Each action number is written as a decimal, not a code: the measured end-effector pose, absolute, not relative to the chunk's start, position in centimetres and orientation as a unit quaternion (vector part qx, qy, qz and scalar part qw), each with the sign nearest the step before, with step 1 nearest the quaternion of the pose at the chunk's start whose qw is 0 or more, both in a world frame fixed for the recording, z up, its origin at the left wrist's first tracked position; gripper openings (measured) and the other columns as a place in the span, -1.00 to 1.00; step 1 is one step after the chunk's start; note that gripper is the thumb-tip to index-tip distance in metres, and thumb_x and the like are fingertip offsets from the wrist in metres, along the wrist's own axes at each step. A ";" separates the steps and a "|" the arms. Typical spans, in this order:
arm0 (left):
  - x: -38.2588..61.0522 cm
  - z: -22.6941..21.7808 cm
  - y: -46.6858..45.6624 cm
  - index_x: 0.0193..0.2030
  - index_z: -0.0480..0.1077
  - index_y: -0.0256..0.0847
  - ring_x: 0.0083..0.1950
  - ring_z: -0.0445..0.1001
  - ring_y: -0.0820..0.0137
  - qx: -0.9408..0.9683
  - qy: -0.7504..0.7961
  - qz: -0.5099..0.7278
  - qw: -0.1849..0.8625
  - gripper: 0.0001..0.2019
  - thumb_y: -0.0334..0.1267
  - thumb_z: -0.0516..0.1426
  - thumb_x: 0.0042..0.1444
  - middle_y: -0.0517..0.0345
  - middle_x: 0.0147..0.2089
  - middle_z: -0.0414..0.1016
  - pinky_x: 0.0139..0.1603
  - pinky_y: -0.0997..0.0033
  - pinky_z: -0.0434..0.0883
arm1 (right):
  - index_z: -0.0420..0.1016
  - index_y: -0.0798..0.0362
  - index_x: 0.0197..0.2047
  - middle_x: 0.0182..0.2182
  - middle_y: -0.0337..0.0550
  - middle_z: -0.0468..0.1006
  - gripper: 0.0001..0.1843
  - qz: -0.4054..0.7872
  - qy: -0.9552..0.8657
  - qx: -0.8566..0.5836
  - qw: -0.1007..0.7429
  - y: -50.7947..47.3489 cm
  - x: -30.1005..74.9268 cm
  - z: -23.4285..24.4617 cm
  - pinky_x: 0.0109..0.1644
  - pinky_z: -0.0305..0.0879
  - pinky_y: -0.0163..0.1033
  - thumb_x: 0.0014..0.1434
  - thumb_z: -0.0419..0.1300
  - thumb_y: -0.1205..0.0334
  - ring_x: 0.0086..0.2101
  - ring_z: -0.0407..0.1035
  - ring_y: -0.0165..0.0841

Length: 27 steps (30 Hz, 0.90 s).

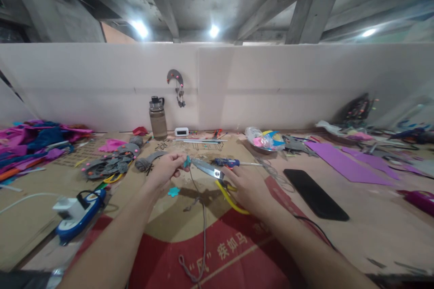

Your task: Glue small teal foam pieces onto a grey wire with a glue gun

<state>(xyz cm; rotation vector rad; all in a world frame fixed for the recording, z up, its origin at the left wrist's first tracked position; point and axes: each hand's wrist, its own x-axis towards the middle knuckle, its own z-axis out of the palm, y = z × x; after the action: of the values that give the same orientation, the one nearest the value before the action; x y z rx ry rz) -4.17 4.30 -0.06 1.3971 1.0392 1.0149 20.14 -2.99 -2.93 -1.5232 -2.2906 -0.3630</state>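
A small teal piece [187, 161] is pinched in the grip of the left hand [167, 167], above the desk [373, 230], with the tips of the scissors [209, 170] just beside it; whether they touch cannot be told. The yellow handles are enclosed by the grip of the right hand [249, 189]. The piece looks light, soft and easily creased, so is best held by its edge; the scissors seem stiff and heavier.

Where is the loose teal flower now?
The teal flower lies on the cardboard, left of centre in the head view, a little below the left hand.
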 end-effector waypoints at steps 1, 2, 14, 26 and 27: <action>-4.2 -0.1 4.3 -0.44 0.40 -0.30 -0.51 0.35 0.51 0.585 0.436 0.426 0.535 -0.73 -0.08 0.18 -0.12 0.09 -0.50 0.42 -0.70 0.61 -0.01 | 0.28 -0.04 0.06 -0.22 -0.05 0.43 -0.60 -0.130 -0.811 -0.541 0.180 -3.0 20.1 -2.9 -0.27 0.14 -0.26 0.15 0.03 0.11 -0.23 0.31 -0.26; -4.2 -0.1 4.3 -0.44 0.39 -0.30 -0.50 0.36 0.51 0.584 0.435 0.427 0.536 -0.73 -0.08 0.18 -0.12 0.09 -0.48 0.42 -0.70 0.61 -0.01 | 0.28 -0.04 0.06 -0.22 -0.04 0.43 -0.60 -0.131 -0.810 -0.543 0.177 -3.1 20.1 -2.9 -0.27 0.14 -0.26 0.15 0.02 0.11 -0.23 0.31 -0.26; -4.3 -0.3 4.4 -0.42 0.38 -0.33 -0.51 0.34 0.54 0.582 0.432 0.417 0.549 -0.73 -0.10 0.18 -0.09 0.08 -0.44 0.39 -0.71 0.65 -0.03 | 0.32 -0.04 0.04 -0.25 -0.03 0.45 -0.63 -0.149 -0.803 -0.551 0.171 -3.3 19.8 -2.4 -0.29 0.12 -0.25 0.17 0.00 0.11 -0.27 0.32 -0.25; -4.3 -0.1 4.2 -0.45 0.38 -0.34 -0.51 0.34 0.56 0.566 0.423 0.412 0.575 -0.74 -0.13 0.18 -0.09 0.07 -0.42 0.41 -0.71 0.65 -0.04 | 0.29 -0.03 0.03 -0.27 -0.09 0.44 -0.64 -0.195 -0.806 -0.529 0.182 -3.0 20.2 -3.1 -0.29 0.09 -0.29 0.15 0.03 0.19 -0.31 0.31 -0.32; -4.3 -0.1 4.2 -0.45 0.38 -0.34 -0.51 0.34 0.56 0.564 0.424 0.412 0.577 -0.75 -0.13 0.19 -0.09 0.07 -0.42 0.41 -0.71 0.65 -0.05 | 0.30 -0.02 0.03 -0.28 -0.08 0.44 -0.64 -0.199 -0.806 -0.526 0.185 -2.9 20.2 -3.1 -0.29 0.09 -0.29 0.14 0.03 0.20 -0.31 0.31 -0.33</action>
<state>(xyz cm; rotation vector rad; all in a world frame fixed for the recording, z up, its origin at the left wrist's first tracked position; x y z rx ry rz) -4.28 4.21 -0.06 1.3197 0.9922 0.9640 20.23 -2.93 -3.14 -1.4829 -2.2713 -0.5594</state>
